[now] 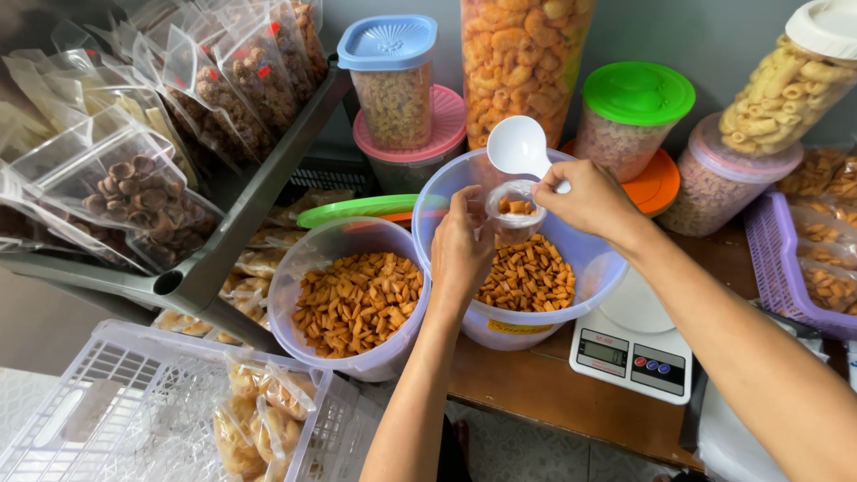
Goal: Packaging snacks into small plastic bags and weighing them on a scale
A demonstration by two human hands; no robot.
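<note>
Over the big clear tub [585, 268] of orange square crackers hangs a small clear plastic bag [515, 210], its mouth open and a few crackers already lying inside. The left hand [458, 250] grips the bag's near edge from the tub's front-left side, fingers curled and pinched on the plastic. The right hand [589, 201] reaches in from the tub's right, thumb and fingers closed around the handle of a white plastic scoop [520, 145] while also touching the bag's far rim; the scoop's bowl stands up above the bag, toward the tub's back rim.

Beneath the tub's right side sits a white kitchen scale [629, 353], on a brown wooden table [536, 388]. Just left of the tub, touching it, is a second clear tub [295, 290] of the same orange crackers. Behind that one, level with the main tub's back-left rim, a green lid [357, 210] lies flat. Behind the main tub stand jars of snacks: a blue-lidded jar [390, 80] stacked on a pink-lidded jar [427, 147], a tall container of curled orange puffs [522, 62], and a green-lidded jar [632, 112]. Far left of the tub a grey rack [259, 192] carries sealed snack bags, and at front left is a white basket [116, 393] with more filled bags. A purple basket [772, 259] sits to the tub's right.
</note>
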